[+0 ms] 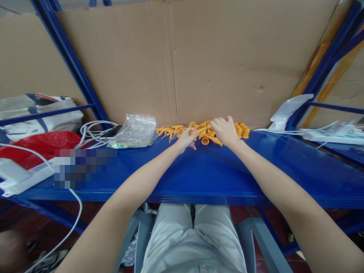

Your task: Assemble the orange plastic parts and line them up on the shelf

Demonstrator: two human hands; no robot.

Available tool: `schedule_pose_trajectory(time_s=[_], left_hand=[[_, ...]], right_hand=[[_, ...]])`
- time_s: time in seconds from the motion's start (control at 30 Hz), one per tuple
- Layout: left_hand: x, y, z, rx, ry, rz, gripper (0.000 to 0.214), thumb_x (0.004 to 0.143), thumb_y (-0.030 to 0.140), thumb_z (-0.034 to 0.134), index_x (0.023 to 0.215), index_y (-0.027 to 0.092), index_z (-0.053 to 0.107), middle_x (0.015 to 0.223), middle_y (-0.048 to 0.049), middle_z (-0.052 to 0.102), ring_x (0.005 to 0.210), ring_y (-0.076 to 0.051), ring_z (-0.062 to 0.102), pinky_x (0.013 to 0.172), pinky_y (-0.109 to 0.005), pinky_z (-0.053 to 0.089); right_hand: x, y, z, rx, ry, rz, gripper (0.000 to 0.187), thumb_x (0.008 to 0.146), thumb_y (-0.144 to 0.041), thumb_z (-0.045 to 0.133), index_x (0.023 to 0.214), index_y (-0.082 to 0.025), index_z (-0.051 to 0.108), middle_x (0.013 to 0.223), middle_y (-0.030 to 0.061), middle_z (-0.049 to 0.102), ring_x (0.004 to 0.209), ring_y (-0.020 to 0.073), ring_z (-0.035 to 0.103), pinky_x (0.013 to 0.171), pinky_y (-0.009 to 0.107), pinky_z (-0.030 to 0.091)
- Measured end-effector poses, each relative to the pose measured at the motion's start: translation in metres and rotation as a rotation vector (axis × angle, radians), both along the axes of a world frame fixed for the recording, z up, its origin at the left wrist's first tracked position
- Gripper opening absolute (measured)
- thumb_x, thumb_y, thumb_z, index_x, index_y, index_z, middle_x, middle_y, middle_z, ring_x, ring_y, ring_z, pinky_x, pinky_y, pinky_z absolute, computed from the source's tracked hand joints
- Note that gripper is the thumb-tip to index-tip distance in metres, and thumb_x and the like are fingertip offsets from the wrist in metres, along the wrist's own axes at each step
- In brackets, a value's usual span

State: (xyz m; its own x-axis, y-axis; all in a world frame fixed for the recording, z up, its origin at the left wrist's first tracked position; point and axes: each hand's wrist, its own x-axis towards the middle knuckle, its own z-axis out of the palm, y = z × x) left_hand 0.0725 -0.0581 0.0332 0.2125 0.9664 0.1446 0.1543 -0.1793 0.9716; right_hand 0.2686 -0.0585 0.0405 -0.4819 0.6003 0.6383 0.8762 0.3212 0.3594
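Note:
My left hand (186,140) is closed on a slim orange plastic part (198,131) that reaches toward my right hand. My right hand (225,130) has its fingers bent down at the far end of this part, over the heap; its fingertips are partly hidden. Between and under my hands lie orange plastic pieces with round cup-shaped ends (205,141). Left of my left hand, several orange pieces with thin curly metal ends (170,132) lie in a row. Chunkier orange pieces (243,131) are piled beyond my right wrist.
A blue metal tabletop (199,176) runs against a cardboard panel (199,68). A clear plastic bag (138,129), white cables (93,132), a red bag (42,146) and a white power strip (25,180) are at the left. Another white strip (332,134) lies at the right.

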Motion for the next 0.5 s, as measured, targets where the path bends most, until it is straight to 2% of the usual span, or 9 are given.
schedule_pose_trajectory(time_s=[0.13, 0.3, 0.4, 0.5], left_hand=[[-0.002, -0.003, 0.003, -0.059, 0.007, -0.006, 0.016, 0.096, 0.011, 0.057, 0.089, 0.021, 0.047, 0.048, 0.0123, 0.045, 0.032, -0.005, 0.036, 0.043, -0.018, 0.044], [-0.008, 0.001, 0.003, -0.115, -0.059, 0.056, 0.019, 0.095, 0.014, 0.059, 0.082, 0.021, 0.046, 0.048, 0.0104, 0.048, 0.031, -0.005, 0.037, 0.041, -0.017, 0.040], [-0.011, 0.005, 0.003, -0.195, -0.181, 0.097, 0.015, 0.096, 0.022, 0.054, 0.083, 0.022, 0.046, 0.049, 0.0086, 0.050, 0.031, -0.007, 0.038, 0.040, -0.017, 0.039], [-0.014, 0.008, 0.006, -0.291, -0.313, 0.129, 0.018, 0.100, 0.028, 0.040, 0.083, 0.023, 0.044, 0.047, 0.0073, 0.049, 0.031, -0.009, 0.036, 0.039, -0.019, 0.037]], right_hand=[[0.016, 0.004, 0.002, 0.027, 0.080, -0.060, 0.034, 0.097, -0.010, 0.037, 0.113, -0.019, 0.065, 0.106, 0.0135, 0.070, 0.103, 0.0288, 0.057, 0.102, 0.049, 0.034], [0.042, 0.012, 0.005, 0.016, 0.330, -0.196, 0.028, 0.095, -0.027, 0.049, 0.113, -0.014, 0.066, 0.119, 0.0202, 0.065, 0.113, 0.0350, 0.055, 0.098, 0.054, 0.039], [0.055, 0.014, 0.008, -0.094, 0.492, -0.350, 0.034, 0.093, -0.035, 0.054, 0.115, -0.014, 0.069, 0.125, 0.0219, 0.066, 0.119, 0.0381, 0.056, 0.096, 0.054, 0.043], [0.062, 0.017, 0.010, -0.279, 0.598, -0.503, 0.035, 0.091, -0.040, 0.058, 0.115, -0.018, 0.072, 0.121, 0.0177, 0.071, 0.118, 0.0357, 0.061, 0.097, 0.051, 0.045]])
